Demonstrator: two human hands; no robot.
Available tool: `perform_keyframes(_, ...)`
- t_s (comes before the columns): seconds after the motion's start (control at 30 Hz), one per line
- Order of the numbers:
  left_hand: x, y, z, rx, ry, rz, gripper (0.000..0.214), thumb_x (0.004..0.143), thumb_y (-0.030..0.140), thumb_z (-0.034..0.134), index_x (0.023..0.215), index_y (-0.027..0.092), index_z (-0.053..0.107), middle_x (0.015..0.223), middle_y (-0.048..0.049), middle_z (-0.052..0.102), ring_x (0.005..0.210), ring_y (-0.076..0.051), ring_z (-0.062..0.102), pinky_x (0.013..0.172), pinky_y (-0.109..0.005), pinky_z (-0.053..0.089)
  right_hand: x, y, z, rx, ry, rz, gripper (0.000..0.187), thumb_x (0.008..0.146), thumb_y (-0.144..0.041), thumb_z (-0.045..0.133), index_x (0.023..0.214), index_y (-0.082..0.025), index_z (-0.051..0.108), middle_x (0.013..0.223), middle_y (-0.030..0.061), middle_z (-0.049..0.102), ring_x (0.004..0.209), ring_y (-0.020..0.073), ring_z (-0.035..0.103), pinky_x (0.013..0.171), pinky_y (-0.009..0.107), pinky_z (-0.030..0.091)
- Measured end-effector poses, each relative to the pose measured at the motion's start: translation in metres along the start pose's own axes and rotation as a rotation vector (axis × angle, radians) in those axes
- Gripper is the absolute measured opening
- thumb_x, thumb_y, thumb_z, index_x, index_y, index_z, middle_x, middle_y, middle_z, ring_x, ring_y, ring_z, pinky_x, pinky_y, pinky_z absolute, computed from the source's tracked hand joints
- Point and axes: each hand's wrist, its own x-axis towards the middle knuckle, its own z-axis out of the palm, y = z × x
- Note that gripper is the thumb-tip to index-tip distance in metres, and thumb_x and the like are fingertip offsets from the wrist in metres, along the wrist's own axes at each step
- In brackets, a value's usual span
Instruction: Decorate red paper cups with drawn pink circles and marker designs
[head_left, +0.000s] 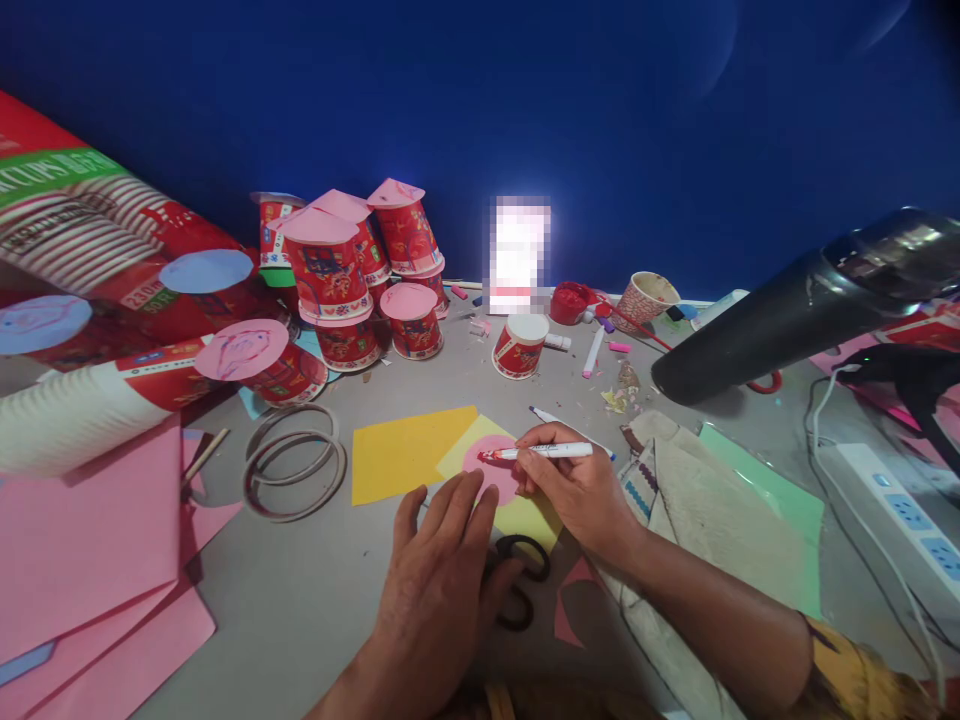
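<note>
Left hand (442,570): lay spread flat, palm down, gripping nothing.
Right hand (577,490): fingers pinched in a writing grip.
Round pink paper disc (491,468): at the left fingertips; likely flimsy and slippery, best pinned at its edge.
White red-tipped marker pen (540,452): in the right pinch; light, rigid.

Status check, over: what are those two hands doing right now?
Left hand flat, pressing the pink paper circle. Right hand gripping a red-tipped marker, tip at the circle. Black scissors lie beside the left hand.

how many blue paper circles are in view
2: one light blue paper circle atop the red cup sleeves, another at far left. Others may be hidden.
</note>
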Motion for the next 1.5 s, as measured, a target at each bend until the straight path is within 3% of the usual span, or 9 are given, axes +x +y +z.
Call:
perform_keyframes(0.77, -0.0003, 0.0004, 0.0004, 0.007, -0.013, -0.018, 0.036, 0.099, 0.034, 0.063, 0.132, 0.019, 0.063, 0.140, -0.0145, 0.070, 0.125, -0.033, 0.065, 0.109, -0.056, 0.040, 0.0039, 0.0009, 0.0014, -0.175, -0.002, -0.083, 0.016, 0.092, -0.036, 0.068, 0.091, -0.021, 0.073, 0.068, -0.0017, 0.066, 0.061, 0.0141, 0.061, 0.058, 0.026, 0.049)
perform_keyframes(1.03, -0.0018, 0.0005, 0.0021, 0.004, -0.020, -0.034, 0.037, 0.098, 0.032, 0.062, 0.133, 0.019, 0.063, 0.140, -0.0149, 0.070, 0.126, -0.034, 0.064, 0.110, -0.056, 0.041, 0.0024, -0.0005, -0.0018, -0.034, 0.033, -0.021, 0.023, 0.090, -0.044, 0.071, 0.087, -0.021, 0.069, 0.065, -0.0014, 0.067, 0.059, 0.0153, 0.066, 0.057, 0.026, 0.054)
perform_keyframes(1.5, -0.0015, 0.0017, 0.0018, 0.001, -0.029, -0.046, 0.038, 0.098, 0.033, 0.063, 0.133, 0.019, 0.063, 0.141, -0.0152, 0.069, 0.127, -0.034, 0.063, 0.111, -0.057, 0.041, 0.0011, 0.0023, -0.0023, -0.265, 0.009, -0.165, 0.014, 0.095, -0.035, 0.066, 0.092, -0.023, 0.074, 0.075, 0.0002, 0.071, 0.066, 0.0164, 0.064, 0.064, 0.028, 0.051)
